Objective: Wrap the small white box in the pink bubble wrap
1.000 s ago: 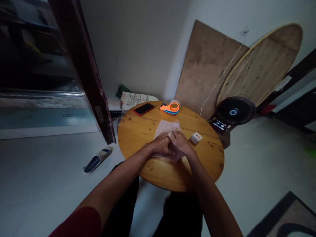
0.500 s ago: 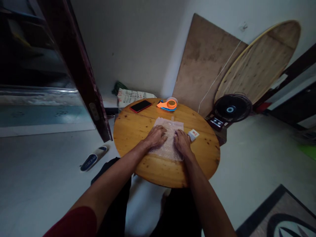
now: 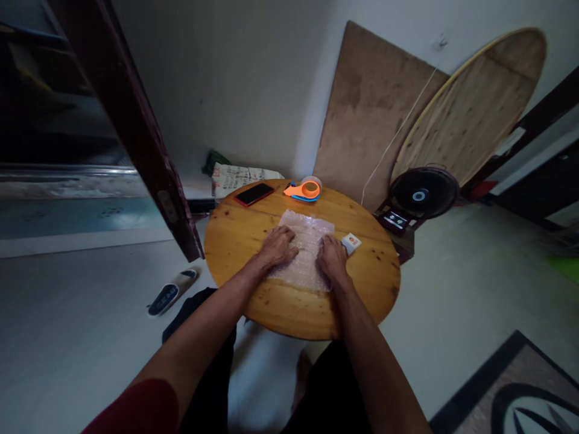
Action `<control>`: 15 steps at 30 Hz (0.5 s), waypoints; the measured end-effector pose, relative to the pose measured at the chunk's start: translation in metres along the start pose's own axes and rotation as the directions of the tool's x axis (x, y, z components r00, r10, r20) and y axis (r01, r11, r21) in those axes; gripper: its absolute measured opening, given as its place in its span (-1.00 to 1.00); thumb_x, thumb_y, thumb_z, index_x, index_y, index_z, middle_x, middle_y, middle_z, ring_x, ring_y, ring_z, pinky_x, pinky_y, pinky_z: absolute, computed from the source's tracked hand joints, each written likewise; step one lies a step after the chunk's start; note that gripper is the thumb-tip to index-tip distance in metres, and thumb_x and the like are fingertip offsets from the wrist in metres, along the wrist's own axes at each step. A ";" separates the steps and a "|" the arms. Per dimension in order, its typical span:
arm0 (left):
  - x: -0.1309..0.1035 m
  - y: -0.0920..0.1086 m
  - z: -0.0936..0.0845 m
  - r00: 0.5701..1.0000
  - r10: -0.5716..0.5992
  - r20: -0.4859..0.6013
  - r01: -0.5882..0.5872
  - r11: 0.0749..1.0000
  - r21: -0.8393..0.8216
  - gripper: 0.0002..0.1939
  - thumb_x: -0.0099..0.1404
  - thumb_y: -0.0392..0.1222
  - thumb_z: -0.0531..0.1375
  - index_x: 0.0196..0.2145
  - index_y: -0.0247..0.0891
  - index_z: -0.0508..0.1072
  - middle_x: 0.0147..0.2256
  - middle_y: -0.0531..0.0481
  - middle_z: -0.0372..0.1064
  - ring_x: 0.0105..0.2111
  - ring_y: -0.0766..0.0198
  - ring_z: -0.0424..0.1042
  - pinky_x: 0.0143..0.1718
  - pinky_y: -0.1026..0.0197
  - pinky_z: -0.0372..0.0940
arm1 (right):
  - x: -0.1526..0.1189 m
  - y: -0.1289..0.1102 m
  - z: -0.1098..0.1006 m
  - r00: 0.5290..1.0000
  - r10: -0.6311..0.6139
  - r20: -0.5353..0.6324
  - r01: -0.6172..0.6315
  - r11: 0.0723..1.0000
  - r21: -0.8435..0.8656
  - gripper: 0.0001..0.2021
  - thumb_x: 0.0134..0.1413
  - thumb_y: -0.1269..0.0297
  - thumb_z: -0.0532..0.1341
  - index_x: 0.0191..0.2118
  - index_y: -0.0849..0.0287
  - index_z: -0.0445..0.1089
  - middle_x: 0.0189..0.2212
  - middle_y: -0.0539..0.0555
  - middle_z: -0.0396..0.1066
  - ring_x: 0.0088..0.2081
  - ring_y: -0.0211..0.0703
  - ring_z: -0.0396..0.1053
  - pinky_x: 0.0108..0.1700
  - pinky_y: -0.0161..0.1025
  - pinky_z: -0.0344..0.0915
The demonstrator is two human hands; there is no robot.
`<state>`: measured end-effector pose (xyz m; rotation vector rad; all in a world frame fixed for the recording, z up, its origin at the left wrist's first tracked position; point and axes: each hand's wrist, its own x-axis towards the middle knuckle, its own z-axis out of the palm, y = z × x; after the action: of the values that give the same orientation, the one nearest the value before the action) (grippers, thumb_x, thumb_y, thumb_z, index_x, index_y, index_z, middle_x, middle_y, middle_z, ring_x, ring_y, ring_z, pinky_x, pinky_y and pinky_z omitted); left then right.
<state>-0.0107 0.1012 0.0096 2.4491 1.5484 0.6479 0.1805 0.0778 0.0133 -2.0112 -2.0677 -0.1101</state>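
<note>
A sheet of clear bubble wrap (image 3: 305,226) lies on the round wooden table (image 3: 284,313), its far edge slightly crumpled. My left hand (image 3: 277,246) rests palm down on the wrap's left side, fingers a little bent and apart. On the right side of the sheet, my right hand (image 3: 332,258) presses down with curved fingers. Whether anything lies under the wrap I cannot tell. Just right of my right hand stands a small white box (image 3: 351,243) with a red mark. Beyond the sheet sits an orange and blue tape dispenser (image 3: 309,190) with a roll in it.
A red-edged phone (image 3: 254,194) lies at the table's far left. Behind stand a printed sack (image 3: 244,176), a brown board (image 3: 362,102) and a round wooden top (image 3: 479,108) against the wall. A black fan (image 3: 420,196) is at the right, a slipper (image 3: 172,293) on the floor.
The view has shifted slightly. Both hands stay on the bubble wrap, and its far edge looks more crumpled. A small strip that stuck out past that edge no longer shows clearly.
</note>
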 end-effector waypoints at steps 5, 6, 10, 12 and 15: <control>0.001 -0.001 -0.003 1.000 -0.019 0.006 0.019 1.000 -0.011 -0.76 0.15 -0.18 0.17 -0.21 -0.28 0.48 -0.09 -0.15 0.39 -0.04 0.08 0.34 0.04 0.09 0.25 | 0.001 0.001 -0.002 1.000 0.011 0.020 -0.011 1.000 0.003 -0.61 0.16 0.49 -0.01 0.07 0.24 0.34 0.08 0.21 0.36 0.07 -0.02 0.29 0.03 -0.20 0.14; 0.001 -0.001 -0.003 1.000 -0.020 0.003 0.020 1.000 -0.008 -0.77 0.15 -0.20 0.16 -0.22 -0.28 0.48 -0.10 -0.15 0.39 -0.04 0.08 0.35 0.03 0.10 0.25 | 0.001 0.001 -0.003 1.000 0.008 0.022 -0.008 1.000 0.000 -0.61 0.14 0.51 0.00 0.05 0.24 0.35 0.08 0.21 0.36 0.06 -0.02 0.30 0.02 -0.21 0.15; 0.002 -0.004 -0.002 0.999 -0.050 -0.022 0.050 0.999 0.022 -0.83 0.18 -0.25 0.11 -0.30 -0.27 0.48 -0.15 -0.14 0.41 -0.08 0.09 0.36 -0.01 0.10 0.27 | 0.001 0.001 -0.004 1.000 0.001 0.021 -0.001 1.000 -0.013 -0.61 0.08 0.53 0.05 0.03 0.22 0.36 0.04 0.21 0.38 0.02 -0.03 0.32 -0.02 -0.21 0.17; 0.002 -0.004 -0.002 0.998 -0.054 -0.039 0.055 0.998 0.033 -0.83 0.22 -0.22 0.09 -0.32 -0.26 0.47 -0.16 -0.15 0.41 -0.09 0.10 0.36 -0.02 0.10 0.27 | 0.001 0.002 -0.003 1.000 -0.005 0.018 0.005 1.000 -0.008 -0.60 0.09 0.53 0.04 0.04 0.22 0.35 0.04 0.21 0.38 0.02 -0.04 0.32 -0.03 -0.22 0.17; 0.000 -0.004 -0.002 0.998 -0.052 -0.048 0.053 0.998 0.040 -0.74 0.30 -0.08 0.06 -0.25 -0.26 0.47 -0.12 -0.16 0.39 -0.06 0.08 0.34 0.02 0.07 0.24 | 0.001 0.003 -0.002 1.000 -0.017 0.009 0.017 1.000 0.006 -0.61 0.13 0.53 0.02 0.05 0.22 0.34 0.05 0.19 0.38 0.04 -0.07 0.31 0.01 -0.24 0.15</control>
<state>-0.0147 0.1029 0.0100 2.4304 1.6538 0.6748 0.1837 0.0783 0.0149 -1.9941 -2.0885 -0.0982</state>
